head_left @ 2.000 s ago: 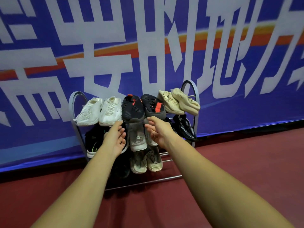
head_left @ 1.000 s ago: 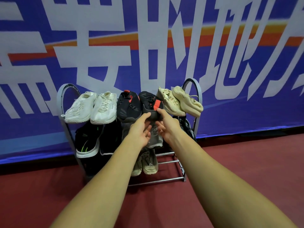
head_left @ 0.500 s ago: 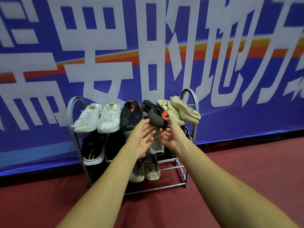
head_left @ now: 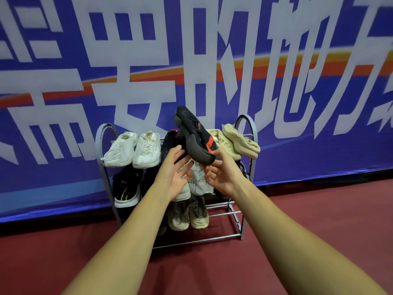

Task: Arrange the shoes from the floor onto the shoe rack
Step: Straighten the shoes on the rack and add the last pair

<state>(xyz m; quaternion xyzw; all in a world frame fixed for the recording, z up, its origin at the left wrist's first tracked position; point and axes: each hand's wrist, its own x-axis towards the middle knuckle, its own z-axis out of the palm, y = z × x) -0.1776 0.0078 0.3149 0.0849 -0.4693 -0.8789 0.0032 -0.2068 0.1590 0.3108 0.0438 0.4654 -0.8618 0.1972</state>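
A grey metal shoe rack (head_left: 251,133) stands against the banner with shoes on all three shelves. A black shoe with a red tab (head_left: 194,135) is lifted off the top shelf, toe tilted up and sole facing left. My right hand (head_left: 221,173) grips its heel from below, thumb on the heel. My left hand (head_left: 173,171) is just left of it, palm up with fingers spread, fingertips near the sole. The shoe's black partner (head_left: 170,143) stays on the top shelf behind my left hand.
A white pair (head_left: 136,150) sits top left and a beige pair (head_left: 238,141) top right. Below are a black shoe with green marks (head_left: 125,188), whitish shoes (head_left: 201,179) and tan shoes (head_left: 191,216). Behind is a blue banner (head_left: 319,81); the floor (head_left: 297,231) is red.
The right-hand black shoe has been raised off the top shelf and tipped toe-up in my right hand. My left hand has opened and dropped slightly beside it.
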